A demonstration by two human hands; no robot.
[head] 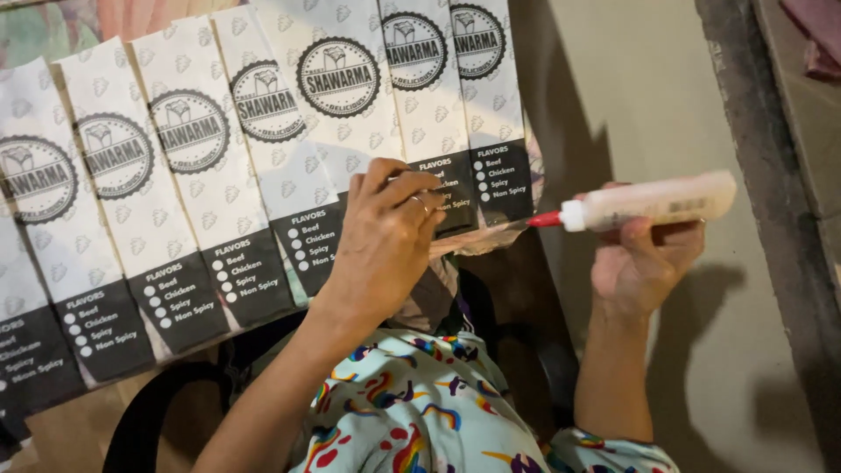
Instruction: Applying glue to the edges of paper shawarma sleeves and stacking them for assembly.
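While the left hand presses paper bags, the right hand grips a glue bottle lying level, red nozzle pointing left.

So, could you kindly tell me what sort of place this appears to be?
Probably a small food-packaging workspace: overlapping white-and-black printed paper sleeves cover the surface, the left hand presses one, and the right hand holds a red-tipped translucent squeeze bottle.

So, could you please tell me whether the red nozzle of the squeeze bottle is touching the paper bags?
Cannot tell. In the head view the red nozzle of the translucent squeeze bottle in the right hand overlaps the white-and-black paper bags' edge.
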